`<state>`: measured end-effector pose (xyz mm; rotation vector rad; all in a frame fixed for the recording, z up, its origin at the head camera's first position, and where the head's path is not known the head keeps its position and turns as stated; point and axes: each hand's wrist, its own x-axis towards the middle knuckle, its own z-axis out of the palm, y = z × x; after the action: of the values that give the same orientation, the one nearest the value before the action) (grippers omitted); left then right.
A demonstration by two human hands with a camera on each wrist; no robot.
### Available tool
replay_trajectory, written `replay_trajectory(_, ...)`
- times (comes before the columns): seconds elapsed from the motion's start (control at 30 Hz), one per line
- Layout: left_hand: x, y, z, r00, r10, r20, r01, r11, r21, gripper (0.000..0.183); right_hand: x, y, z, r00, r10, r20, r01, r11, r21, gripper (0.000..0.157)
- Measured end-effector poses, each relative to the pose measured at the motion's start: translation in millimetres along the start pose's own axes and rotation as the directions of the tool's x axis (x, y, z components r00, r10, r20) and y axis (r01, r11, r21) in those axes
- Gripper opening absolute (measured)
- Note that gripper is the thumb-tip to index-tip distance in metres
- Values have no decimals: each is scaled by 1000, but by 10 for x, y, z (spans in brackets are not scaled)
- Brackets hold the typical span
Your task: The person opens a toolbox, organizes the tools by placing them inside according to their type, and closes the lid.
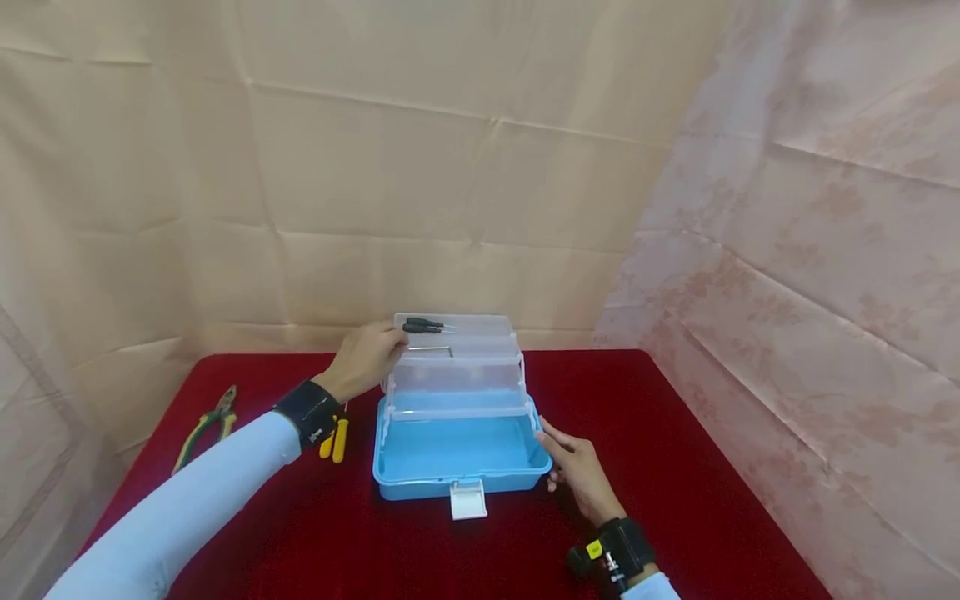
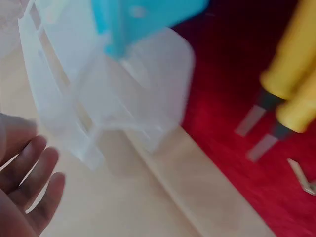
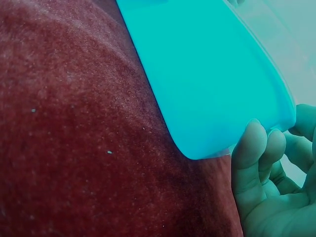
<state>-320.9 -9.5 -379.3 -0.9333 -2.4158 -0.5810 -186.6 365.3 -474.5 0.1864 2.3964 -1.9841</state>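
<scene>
- Head: the blue box (image 1: 416, 490) stands open on the red table (image 1: 712, 500) between the two hands, its white latch (image 1: 468, 500) hanging at the front and its clear trays (image 1: 457, 379) raised behind.
- The left hand (image 1: 365, 357) is at the trays' upper left edge, beside two black tools (image 1: 422, 325) and a bent rod (image 1: 431, 347).
- The right hand (image 1: 583, 473) holds the box's right side.
- Yellow tools (image 1: 340, 442) lie left of the box, pliers (image 1: 210, 429) farther left.
- Left wrist: the left fingers are bent, small gaps between some – whether they pinch anything, I cannot tell. The trays are near them; a small metal piece (image 2: 300, 177) lies by the yellow tools' blades.
- Right wrist: the right fingers are clamped on the box's corner – two fingertips close together against its wall.
</scene>
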Motion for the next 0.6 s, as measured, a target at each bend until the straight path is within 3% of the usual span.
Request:
replay_trajectory(0.1,-230,-146,-146,999,-35,-38,36,999,32,26,17,-24,-2,1000,0,-2,0,1000,1,57)
replay_trajectory(0.2,-532,-304,-256,991,-131,-10,132,989,63,24,30,-43,-8,1000,0,-7,0,1000,3,56)
replay_trajectory(0.37,-1071,-486,-300,941,-308,143,295,950,101,20,7,-49,-46,1000,14,-2,-14,1000,3,55)
replay_trajectory(0.5,-1365,-523,-268,903,-351,248,324,935,143,20,-50,-37,-92,999,25,-20,-25,1000,1,56)
replay_trajectory(0.6,-1495,-506,-249,892,-359,276,321,931,176,18,-83,-30,-114,999,25,-22,-25,1000,4,56)
